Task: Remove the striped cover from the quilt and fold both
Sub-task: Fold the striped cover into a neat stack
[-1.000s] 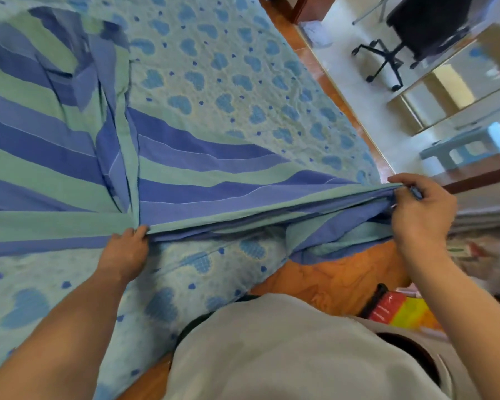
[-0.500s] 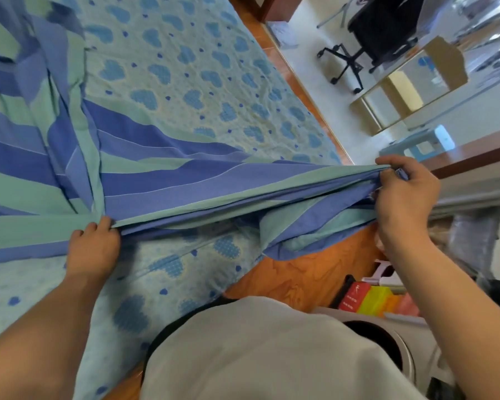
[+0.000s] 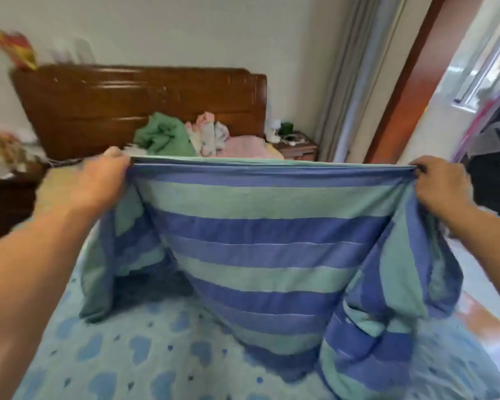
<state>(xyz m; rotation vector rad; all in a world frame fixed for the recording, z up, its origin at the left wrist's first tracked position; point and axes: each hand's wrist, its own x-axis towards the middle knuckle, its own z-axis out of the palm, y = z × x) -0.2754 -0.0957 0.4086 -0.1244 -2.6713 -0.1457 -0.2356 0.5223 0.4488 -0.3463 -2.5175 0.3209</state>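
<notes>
Striped cover (image 3: 260,241) pinched taut by our left hand (image 3: 104,180) and right hand (image 3: 439,186), hanging over the quilt (image 3: 145,356), blocking clothes (image 3: 168,137) by the headboard (image 3: 127,99).

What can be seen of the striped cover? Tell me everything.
The striped cover is soft woven-looking cloth with broad blue and green bands and thin pale lines running across. It is held up, its top edge stretched nearly level between the left hand and the right hand, each gripping one end. The layers sag from that edge in loose folds, and its lower end rests on the heart-patterned quilt. The right side bunches and droops toward the bed's edge.
</notes>
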